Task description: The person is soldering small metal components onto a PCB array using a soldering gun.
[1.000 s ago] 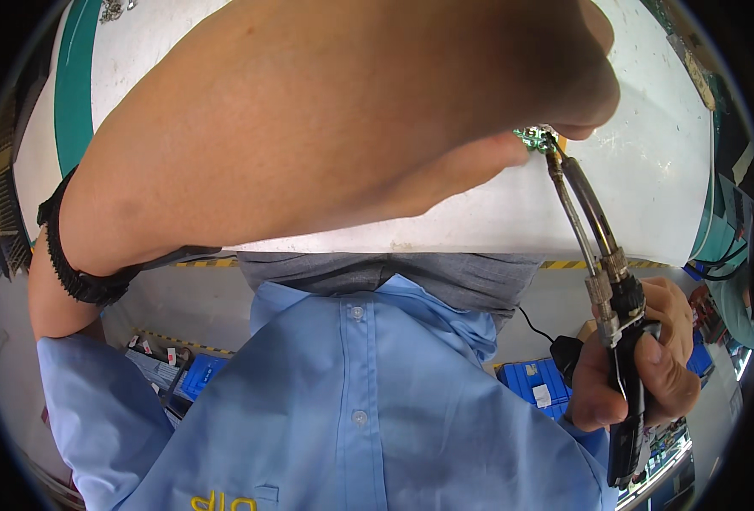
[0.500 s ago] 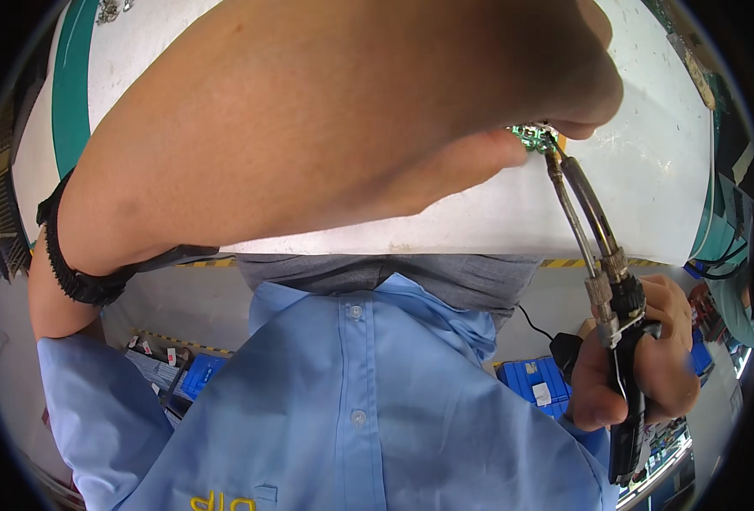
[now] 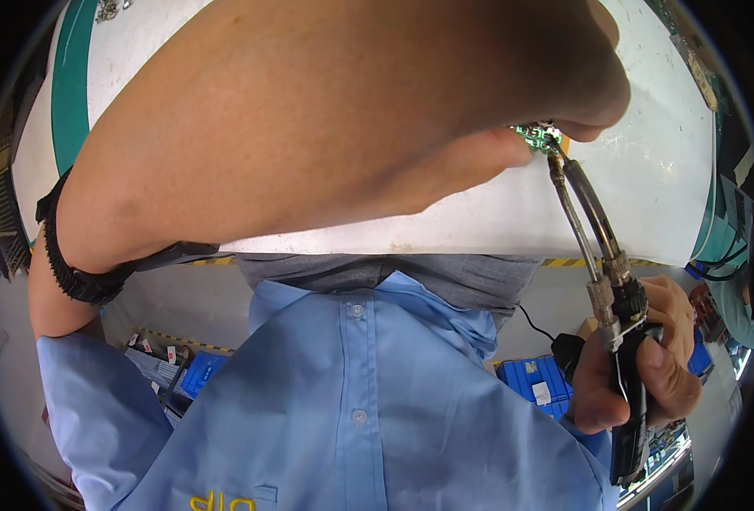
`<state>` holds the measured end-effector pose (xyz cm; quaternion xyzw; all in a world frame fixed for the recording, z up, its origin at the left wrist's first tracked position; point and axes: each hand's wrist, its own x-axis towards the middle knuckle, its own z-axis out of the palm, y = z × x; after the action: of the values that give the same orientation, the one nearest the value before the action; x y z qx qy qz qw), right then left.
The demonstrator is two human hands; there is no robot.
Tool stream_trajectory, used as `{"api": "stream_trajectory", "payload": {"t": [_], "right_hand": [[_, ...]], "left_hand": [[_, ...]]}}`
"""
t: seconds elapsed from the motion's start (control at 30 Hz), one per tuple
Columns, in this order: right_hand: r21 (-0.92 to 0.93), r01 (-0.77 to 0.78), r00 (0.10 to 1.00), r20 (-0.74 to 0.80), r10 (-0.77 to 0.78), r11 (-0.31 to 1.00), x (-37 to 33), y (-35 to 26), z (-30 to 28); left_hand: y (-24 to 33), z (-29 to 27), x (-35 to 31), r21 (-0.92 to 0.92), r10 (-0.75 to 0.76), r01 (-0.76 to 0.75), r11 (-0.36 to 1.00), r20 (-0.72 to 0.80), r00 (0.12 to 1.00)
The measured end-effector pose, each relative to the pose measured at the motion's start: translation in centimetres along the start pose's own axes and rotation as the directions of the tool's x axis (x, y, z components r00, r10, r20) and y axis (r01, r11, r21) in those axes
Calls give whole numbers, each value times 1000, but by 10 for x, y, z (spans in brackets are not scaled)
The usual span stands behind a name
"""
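My left forearm crosses from the left. At its end my left hand (image 3: 573, 68) is closed on a small green circuit board (image 3: 533, 134), which shows only in part between thumb and fingers. My right hand (image 3: 670, 366) grips the black handle of a soldering iron (image 3: 629, 366) with two slender metal tubes, one straight and one curved. The tubes come together at the board's edge beside my left fingers. Whether the tip touches the board I cannot tell.
The white tabletop (image 3: 632, 196) has a green strip (image 3: 72, 102) along its left side. Small metal bits (image 3: 108, 10) lie at the far left. Blue crates (image 3: 534, 383) stand below the table edge. Dark cables hang at the right.
My left hand and the board have shifted very slightly to the right. The soldering iron's tip has moved a little the same way, and my right thumb has shifted on the handle.
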<state>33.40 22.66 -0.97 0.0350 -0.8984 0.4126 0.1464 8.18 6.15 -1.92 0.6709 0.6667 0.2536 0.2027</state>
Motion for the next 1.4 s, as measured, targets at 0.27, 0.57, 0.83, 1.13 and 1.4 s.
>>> {"api": "stream_trajectory", "payload": {"t": [0.27, 0.57, 0.83, 1.13, 1.4], "right_hand": [[-30, 76, 996, -52, -77, 997, 0, 5, 5], [14, 22, 995, -99, -20, 1000, 0, 2, 9], [17, 49, 992, -113, -47, 999, 1, 4, 10], [45, -10, 992, -127, 15, 999, -3, -1, 7], [178, -34, 947, -308, 89, 983, -7, -1, 6]], "left_hand": [[-1, 1, 0, 1, 4, -4, 1000, -4, 1000], [-1, 0, 3, -5, 24, -24, 1000, -6, 1000], [1, 5, 11, 9, 46, -46, 999, -6, 999], [0, 10, 20, 12, 76, -76, 997, -14, 997], [-3, 7, 22, -14, 106, -107, 994, -45, 993]]}}
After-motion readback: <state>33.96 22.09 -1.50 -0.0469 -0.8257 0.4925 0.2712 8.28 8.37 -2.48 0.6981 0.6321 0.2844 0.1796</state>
